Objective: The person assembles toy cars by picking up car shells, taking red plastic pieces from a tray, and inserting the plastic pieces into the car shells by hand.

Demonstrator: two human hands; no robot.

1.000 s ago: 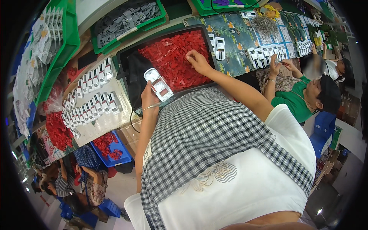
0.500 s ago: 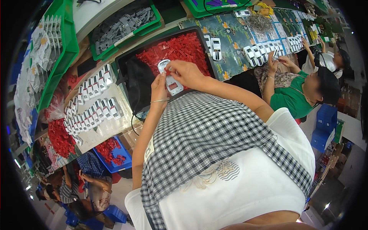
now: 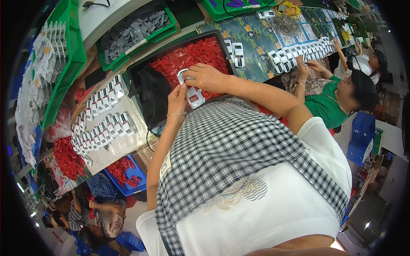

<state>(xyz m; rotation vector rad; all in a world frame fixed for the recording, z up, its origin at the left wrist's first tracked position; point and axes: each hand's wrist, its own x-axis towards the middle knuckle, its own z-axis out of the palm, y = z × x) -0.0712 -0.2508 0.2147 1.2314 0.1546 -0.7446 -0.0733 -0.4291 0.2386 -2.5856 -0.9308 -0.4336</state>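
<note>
Between my fingertips, I'm gripping a white toy car body (image 3: pixel 194 96).
Left hand (image 3: pixel 177 99) is steadying it underneath; right hand (image 3: pixel 206 77) is pinching its top, over the red parts tray (image 3: pixel 141 70).

Both hands are meeting over the near edge of a tray (image 3: pixel 141 70) lying on the tabletop (image 3: pixel 256 51): the left hand (image 3: pixel 177 99) is sitting just left of the toy car shell (image 3: pixel 192 94), the right hand (image 3: pixel 206 77) just behind it. Small loose parts (image 3: pixel 192 57) are filling the tray. Rows of finished shells (image 3: pixel 102 128) are lying left of the tray, a bin of other parts (image 3: pixel 132 32) behind it, and more shells (image 3: pixel 299 53) are lining up to its right, before a seated co-worker (image 3: pixel 341 96)
</note>
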